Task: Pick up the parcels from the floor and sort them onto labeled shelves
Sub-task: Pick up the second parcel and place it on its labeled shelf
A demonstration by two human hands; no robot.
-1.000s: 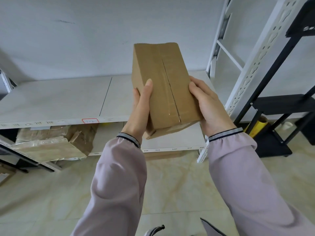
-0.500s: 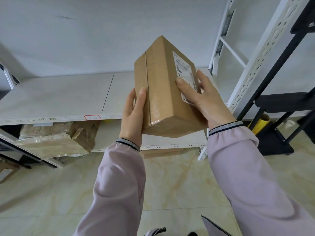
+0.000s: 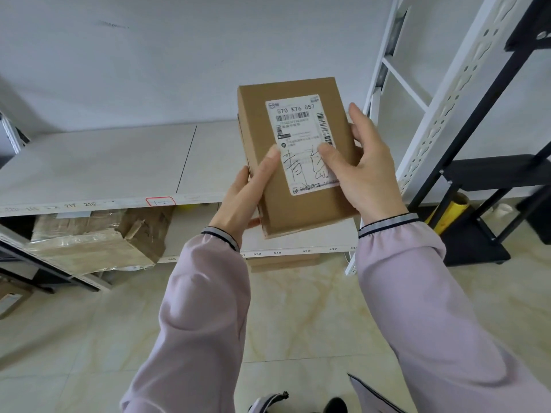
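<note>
I hold a small brown cardboard parcel up in front of me with both hands. Its white shipping label, printed "570 K76 057" with handwritten characters, faces me. My left hand grips the lower left edge, thumb on the label's corner. My right hand clasps the right side, thumb across the label. Behind the parcel lies a white shelf with numbered tags along its front edge and a red-bordered tag.
A taped cardboard box sits on the lower shelf at the left. A flat box lies under the lower shelf. A white perforated upright and a black rack with a yellow roll stand at the right. Tiled floor below.
The parcel has been rotated in my hands: first its taped seam faced me, then an edge, and now the labelled face is turned fully toward me. Both thumbs now rest on the label.
</note>
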